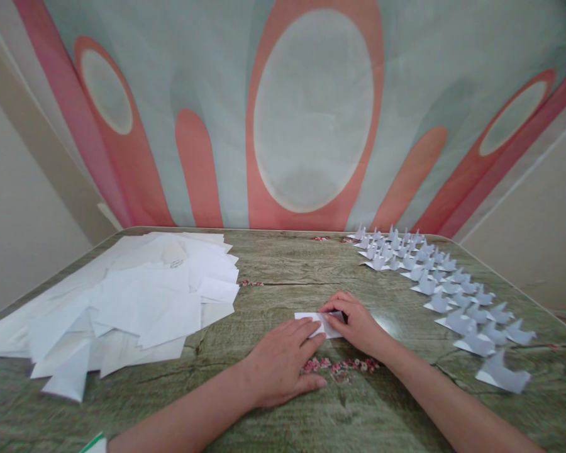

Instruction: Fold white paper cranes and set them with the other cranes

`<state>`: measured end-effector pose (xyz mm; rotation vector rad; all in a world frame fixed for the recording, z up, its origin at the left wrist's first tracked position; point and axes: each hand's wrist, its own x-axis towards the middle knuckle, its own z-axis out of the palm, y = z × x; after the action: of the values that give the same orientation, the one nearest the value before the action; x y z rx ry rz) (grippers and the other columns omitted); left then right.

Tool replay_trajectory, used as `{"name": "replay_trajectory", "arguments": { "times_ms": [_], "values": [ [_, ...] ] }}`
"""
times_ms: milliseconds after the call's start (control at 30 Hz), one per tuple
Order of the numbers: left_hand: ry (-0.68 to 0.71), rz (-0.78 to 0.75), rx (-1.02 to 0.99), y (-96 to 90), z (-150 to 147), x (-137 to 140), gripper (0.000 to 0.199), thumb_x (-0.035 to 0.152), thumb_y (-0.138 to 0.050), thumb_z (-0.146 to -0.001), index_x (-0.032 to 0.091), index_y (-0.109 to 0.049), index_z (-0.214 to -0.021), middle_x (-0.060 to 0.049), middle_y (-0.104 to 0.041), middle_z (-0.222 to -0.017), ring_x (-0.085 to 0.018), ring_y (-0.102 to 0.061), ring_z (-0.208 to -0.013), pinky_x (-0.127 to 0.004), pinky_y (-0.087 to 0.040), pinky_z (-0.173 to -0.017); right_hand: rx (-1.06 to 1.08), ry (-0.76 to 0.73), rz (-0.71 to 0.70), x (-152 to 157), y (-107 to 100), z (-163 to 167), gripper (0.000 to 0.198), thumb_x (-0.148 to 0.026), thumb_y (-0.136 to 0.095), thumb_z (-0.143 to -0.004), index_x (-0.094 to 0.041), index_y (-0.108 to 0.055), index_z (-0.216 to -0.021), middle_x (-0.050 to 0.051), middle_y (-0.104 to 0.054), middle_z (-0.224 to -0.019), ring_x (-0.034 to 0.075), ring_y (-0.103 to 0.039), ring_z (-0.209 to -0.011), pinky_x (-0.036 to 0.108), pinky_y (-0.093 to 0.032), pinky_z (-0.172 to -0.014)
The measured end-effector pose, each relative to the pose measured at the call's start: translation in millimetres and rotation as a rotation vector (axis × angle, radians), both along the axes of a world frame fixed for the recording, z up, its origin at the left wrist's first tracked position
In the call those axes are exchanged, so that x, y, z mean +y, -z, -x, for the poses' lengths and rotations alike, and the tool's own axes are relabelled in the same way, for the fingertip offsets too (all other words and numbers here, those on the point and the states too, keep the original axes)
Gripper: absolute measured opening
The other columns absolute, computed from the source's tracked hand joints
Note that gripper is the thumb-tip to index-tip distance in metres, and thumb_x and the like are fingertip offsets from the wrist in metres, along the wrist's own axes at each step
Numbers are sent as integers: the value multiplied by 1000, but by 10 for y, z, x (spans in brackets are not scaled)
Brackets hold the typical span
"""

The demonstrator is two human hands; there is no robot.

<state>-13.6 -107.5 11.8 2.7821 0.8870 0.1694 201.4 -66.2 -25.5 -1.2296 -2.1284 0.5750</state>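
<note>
A small piece of white folded paper [329,329] lies on the table in front of me. My left hand [285,358] rests flat, its fingertips pressing on the paper's left part and its thumb spread apart on the tabletop. At the right end of the paper, my right hand [356,321] has its fingers bent and its thumb against the sheet, closed on that edge. The fingers partly cover the paper, so its exact fold is hidden.
Loose white paper sheets [170,308] spread in a heap on the left of the wood-patterned table [283,264]. Rows of folded white paper birds [457,319] stand along the right side. A patterned cloth backdrop [314,113] hangs behind the far edge.
</note>
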Motion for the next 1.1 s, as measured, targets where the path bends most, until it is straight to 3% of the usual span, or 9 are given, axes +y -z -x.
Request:
{"name": "replay_trajectory", "arguments": {
  "times_ms": [267,400,467,533,667,833,1100],
  "values": [
    [-14,1,-12,12,43,36,63,59,-37,-85,17,-36,-133,-11,-39,-138,-26,-31,-129,-40,-24,-107,96,0,23,35,-106,-30,18,-24,-48,-87,-19,-65,-88,5,-60,-84,17,-55,-80,31,-43,-74],
    [-50,6,-20,17,79,116,63,59,-34,-86,18,-36,-133,-10,-39,-137,-26,-32,-128,-40,-24,-107,-102,84,-174,-78,-209,-43,18,-18,-49,-85,-22,-66,-91,6,-61,-97,21,-51,-95,39,-38,-84],
    [-48,6,-28,20,86,142,63,59,-35,-86,18,-36,-133,-10,-39,-138,-26,-32,-128,-40,-24,-107,-222,45,-231,-197,-234,-1,27,-11,-47,-84,-25,-65,-98,5,-61,-105,22,-47,-103,40,-36,-86],
    [-41,3,-38,26,88,151,63,59,-35,-86,18,-34,-134,-10,-38,-139,-26,-32,-128,-40,-23,-107,-286,-23,-246,-319,-226,63,34,-7,-45,-83,-25,-62,-106,5,-61,-108,22,-45,-106,40,-34,-89],
    [-51,-2,-45,33,86,141,64,59,-34,-86,17,-34,-134,-11,-38,-139,-24,-31,-129,-39,-23,-107,-357,-16,-258,-454,-133,154,37,-5,-43,-83,-21,-57,-113,6,-60,-110,21,-45,-106,40,-32,-94],
    [-63,-12,-38,12,75,132,64,59,-36,-86,16,-35,-133,-11,-38,-139,-23,-32,-129,-38,-22,-108,-401,-1,-265,-447,-42,135,33,-9,-50,-82,-21,-58,-112,6,-60,-112,21,-45,-108,40,-30,-97],
    [-69,-28,-21,-4,54,131,62,60,-35,-85,15,-40,-128,-11,-40,-138,-22,-32,-129,-38,-20,-108,-481,-23,-297,-443,-61,132,34,-15,-56,-81,-22,-57,-115,5,-60,-112,24,-43,-111,42,-26,-99]
  ]
}}
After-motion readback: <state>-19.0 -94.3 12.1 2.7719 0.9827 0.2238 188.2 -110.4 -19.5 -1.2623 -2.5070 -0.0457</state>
